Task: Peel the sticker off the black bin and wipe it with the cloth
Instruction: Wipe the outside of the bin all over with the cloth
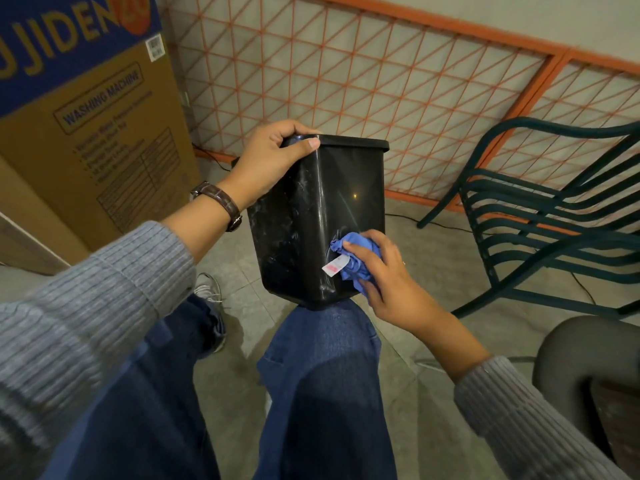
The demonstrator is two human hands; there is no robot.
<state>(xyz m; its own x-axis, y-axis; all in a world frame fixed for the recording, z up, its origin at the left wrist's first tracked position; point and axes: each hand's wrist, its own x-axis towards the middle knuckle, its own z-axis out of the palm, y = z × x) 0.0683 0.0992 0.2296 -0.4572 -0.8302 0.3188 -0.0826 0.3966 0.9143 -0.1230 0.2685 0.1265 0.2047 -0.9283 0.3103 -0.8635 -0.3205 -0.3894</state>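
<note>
A tall cardboard box (86,133) stands at the far left. An orange metal grille (346,81) leans along the far wall, and a dark green slatted chair (536,220) is on the right, with a black cable (443,225) running over the tiled floor (415,299) beneath it. A dark padded armrest (588,358) shows at the near right. Nothing stands between the hands and the bin.

The black bin (311,202) sits upright, a little tilted, with its base on the person's right knee (325,341), which is in blue jeans. The left hand (266,161), with a brown-strapped wristwatch (218,202) on its wrist, takes the bin's far-left rim corner in a closed grip, thumb on the outer wall and fingers over the edge. The right hand (384,275) holds a bunched blue cloth (353,251) in curled fingers and presses it against the lower right part of the bin's near wall. A small white sticker (335,265) with red marking lies under the index fingertip at the cloth's left edge. It seems to be held with the cloth, though it may still cling to the bin.

The box reads "WASHING MACHINE" in a framed panel. Its blue band shows the large letters "JIDEN", cut off at the frame edge, and the smaller print is too blurred to read.
</note>
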